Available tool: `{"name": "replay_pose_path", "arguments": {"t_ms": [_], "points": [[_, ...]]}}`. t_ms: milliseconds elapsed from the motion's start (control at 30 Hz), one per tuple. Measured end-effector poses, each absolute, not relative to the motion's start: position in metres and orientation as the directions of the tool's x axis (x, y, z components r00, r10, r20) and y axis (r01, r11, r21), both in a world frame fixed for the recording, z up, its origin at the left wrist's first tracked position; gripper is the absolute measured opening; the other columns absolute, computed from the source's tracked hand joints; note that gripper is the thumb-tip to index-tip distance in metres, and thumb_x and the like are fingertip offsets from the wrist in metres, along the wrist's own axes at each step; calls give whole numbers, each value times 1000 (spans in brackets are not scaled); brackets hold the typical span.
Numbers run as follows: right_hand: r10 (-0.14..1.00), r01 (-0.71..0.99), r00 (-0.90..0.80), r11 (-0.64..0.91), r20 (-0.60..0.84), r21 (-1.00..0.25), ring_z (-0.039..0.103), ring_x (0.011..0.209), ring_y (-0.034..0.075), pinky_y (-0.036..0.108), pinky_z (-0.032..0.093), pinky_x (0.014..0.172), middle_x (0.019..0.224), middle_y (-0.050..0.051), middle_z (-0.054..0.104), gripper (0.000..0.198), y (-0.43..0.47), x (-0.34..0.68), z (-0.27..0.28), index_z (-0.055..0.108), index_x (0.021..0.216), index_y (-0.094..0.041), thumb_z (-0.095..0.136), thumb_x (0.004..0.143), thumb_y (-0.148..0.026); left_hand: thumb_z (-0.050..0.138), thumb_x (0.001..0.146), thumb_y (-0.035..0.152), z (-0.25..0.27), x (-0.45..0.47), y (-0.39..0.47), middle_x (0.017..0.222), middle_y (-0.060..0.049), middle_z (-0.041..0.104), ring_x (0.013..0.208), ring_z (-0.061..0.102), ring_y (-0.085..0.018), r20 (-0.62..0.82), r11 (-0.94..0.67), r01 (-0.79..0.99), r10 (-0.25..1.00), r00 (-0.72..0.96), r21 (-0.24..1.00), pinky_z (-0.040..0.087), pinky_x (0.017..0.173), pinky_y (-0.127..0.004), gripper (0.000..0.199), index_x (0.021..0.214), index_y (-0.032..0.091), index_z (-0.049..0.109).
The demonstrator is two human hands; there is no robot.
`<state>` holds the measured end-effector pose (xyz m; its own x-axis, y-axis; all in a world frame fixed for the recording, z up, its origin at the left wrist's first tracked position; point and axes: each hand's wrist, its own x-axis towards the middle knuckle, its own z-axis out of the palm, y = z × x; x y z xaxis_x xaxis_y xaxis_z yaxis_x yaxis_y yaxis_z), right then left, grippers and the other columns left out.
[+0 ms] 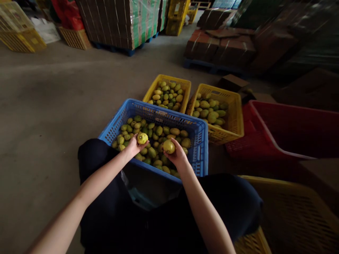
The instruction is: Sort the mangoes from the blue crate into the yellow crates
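Note:
Both my hands are over a blue plastic crate [200, 148] that holds many green and yellow lemons [152, 152]. In my left hand [135, 146] rests a yellow lemon [142, 138], fingers curled under it. My right hand [178, 155] grips another yellow-green lemon [168, 146] from its right side, with one end of the fruit facing up. The two held lemons are a short way apart, above the heap. The undersides of both fruits are hidden by my fingers.
Behind the blue crate stand two yellow crates [188, 92] of lemons. A red crate [254, 141] is to the right, and another yellow crate [291, 211] lies near my right knee. Wrapped pallets [111, 24] and stacked cartons [219, 46] are farther back on the concrete floor [47, 106].

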<state>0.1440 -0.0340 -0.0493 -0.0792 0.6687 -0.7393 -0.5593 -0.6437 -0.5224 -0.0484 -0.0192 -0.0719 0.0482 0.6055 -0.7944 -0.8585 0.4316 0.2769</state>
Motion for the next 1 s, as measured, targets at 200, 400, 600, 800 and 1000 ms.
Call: {"name": "replay_pose_path", "arguments": {"t_ms": [200,400,600,800,1000], "points": [[715,-551,-110,-622,-690,-556,61,42,14,21,45,27,61,1,69,15,-37,142,-44,60,83,-18,59,83,-33,44,91,35,-56,-48,-24,78,-11,66,73,67,-22,-694,425,-870,706,144,252,57,53,-29,28,96,13,61],[795,-619,-121,-529,-594,-581,63,46,16,18,35,24,62,2,69,18,-36,143,-52,60,81,-19,63,78,-37,44,90,36,-31,-49,-31,99,-10,68,87,67,-23,-474,471,-829,828,299,301,56,61,-31,32,110,20,63],[809,-629,-233,-548,-539,-551,63,49,17,18,31,24,65,5,69,25,-37,145,-46,62,81,-16,55,78,-40,43,91,40,-38,-51,-30,87,-6,69,68,66,-20,-381,545,-755,827,414,365,52,46,-26,31,95,19,64],[873,-572,-65,-430,-484,-698,62,55,16,19,37,31,68,1,66,26,-44,135,-48,62,87,-20,61,74,-42,41,90,40,-37,-45,-33,91,-11,70,74,69,-22,-430,577,-733,800,418,361,56,57,-30,42,115,13,61],[993,-55,103,-52,-57,-997,55,110,22,35,47,96,120,3,56,59,-57,116,-68,54,120,-27,73,67,-46,40,92,48,-47,-26,-48,99,-11,71,95,68,-23,-419,550,-788,807,415,277,53,85,-34,50,123,14,59]]}}
